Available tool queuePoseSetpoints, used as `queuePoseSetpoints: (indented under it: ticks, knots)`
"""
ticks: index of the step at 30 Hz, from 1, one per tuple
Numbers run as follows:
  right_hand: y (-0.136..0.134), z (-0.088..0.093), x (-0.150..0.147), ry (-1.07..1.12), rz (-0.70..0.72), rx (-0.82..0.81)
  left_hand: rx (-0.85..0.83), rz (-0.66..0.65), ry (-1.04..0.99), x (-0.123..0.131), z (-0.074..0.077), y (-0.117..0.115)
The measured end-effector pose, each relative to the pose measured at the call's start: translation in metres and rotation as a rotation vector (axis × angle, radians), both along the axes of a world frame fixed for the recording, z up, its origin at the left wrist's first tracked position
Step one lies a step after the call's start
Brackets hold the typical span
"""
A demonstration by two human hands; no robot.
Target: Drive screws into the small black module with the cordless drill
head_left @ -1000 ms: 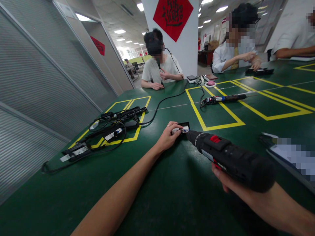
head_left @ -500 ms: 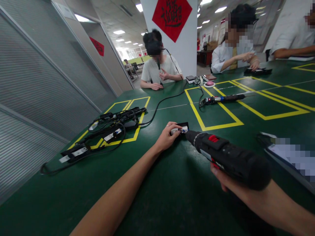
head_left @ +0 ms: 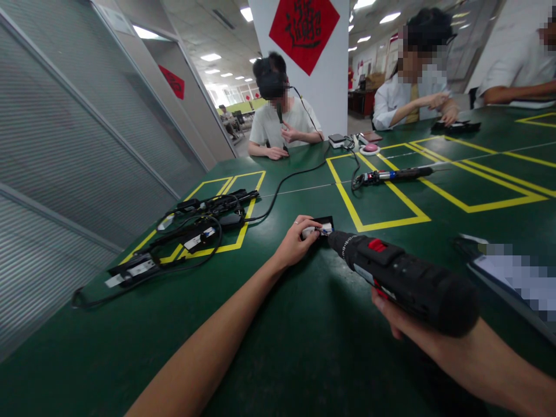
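Note:
My right hand (head_left: 403, 318) is wrapped round the grip of a black cordless drill (head_left: 391, 272) with red details. Its chuck points away from me and to the left, its front end at a small black-and-white part (head_left: 324, 227) on the table. My left hand (head_left: 296, 240) grips this part from the left, fingers over its top. I cannot make out exactly what the part is; the fingers and the drill's nose hide some of it. The bit's tip is too small to see clearly.
On the green table (head_left: 269, 347), black cabled assemblies (head_left: 208, 223) lie at the left. A pen-like wired tool (head_left: 397, 175) lies beyond the drill. A phone-like device (head_left: 512, 278) is at the right. Across the table sit a person (head_left: 284, 121) and another person (head_left: 412, 98).

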State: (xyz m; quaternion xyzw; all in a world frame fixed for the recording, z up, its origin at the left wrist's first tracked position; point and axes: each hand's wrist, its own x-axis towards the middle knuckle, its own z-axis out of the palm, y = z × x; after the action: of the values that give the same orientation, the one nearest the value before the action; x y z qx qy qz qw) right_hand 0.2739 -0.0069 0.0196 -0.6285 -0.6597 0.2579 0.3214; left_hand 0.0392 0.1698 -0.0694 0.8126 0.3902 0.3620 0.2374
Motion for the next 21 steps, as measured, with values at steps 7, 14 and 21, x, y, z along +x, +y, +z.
queuePoseSetpoints:
  ticks: [7, 14, 21]
  knots:
    - [0.0009, -0.0007, 0.0009, 0.026, 0.031, -0.019, 0.016, -0.009, 0.004, 0.0003, -0.0008, 0.0007]
    - [0.0012, 0.0001, 0.0007, 0.018, 0.027, -0.008, 0.021, -0.014, 0.001, 0.0003, -0.0008, 0.0004]
    - [0.0022, -0.0020, 0.0015, 0.019, -0.014, 0.006, 0.019, -0.015, 0.004, 0.0000, 0.0001, -0.0006]
